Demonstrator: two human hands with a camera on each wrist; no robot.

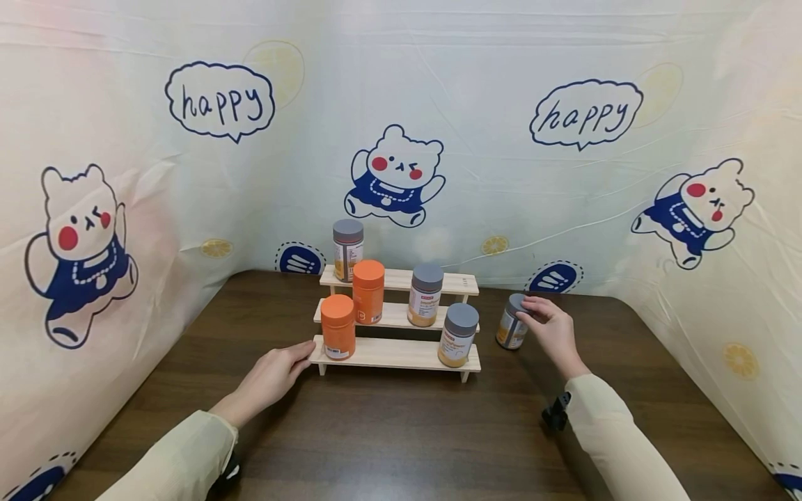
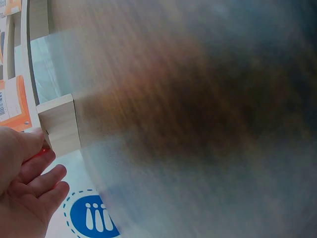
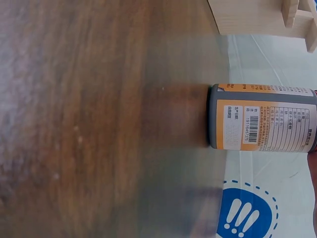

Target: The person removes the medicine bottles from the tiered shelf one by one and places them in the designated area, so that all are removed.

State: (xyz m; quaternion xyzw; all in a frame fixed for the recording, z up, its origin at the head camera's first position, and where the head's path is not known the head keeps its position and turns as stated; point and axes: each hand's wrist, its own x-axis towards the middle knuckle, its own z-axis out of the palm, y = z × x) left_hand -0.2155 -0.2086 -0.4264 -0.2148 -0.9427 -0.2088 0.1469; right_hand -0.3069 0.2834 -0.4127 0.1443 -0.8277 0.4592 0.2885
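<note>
A three-step wooden display rack (image 1: 395, 353) stands on the table, and my left hand (image 1: 272, 376) pinches the left end of its lowest step. In the left wrist view the thumb (image 2: 29, 144) lies at the board's edge beside an orange jar (image 2: 17, 106). To the right of the rack, my right hand (image 1: 554, 334) grips the grey lid of an upright supplement jar (image 1: 510, 330) between thumb and fingers. Its barcode label (image 3: 262, 124) shows in the right wrist view, where most of that hand is out of frame.
Two orange jars (image 1: 368, 296) stand on the rack's left side, on the lowest and middle steps. Grey-lidded jars stand on the top step (image 1: 348, 254), middle step (image 1: 426, 299) and lowest step (image 1: 458, 341). A printed curtain (image 1: 401, 83) encloses the dark wooden table (image 1: 388, 431).
</note>
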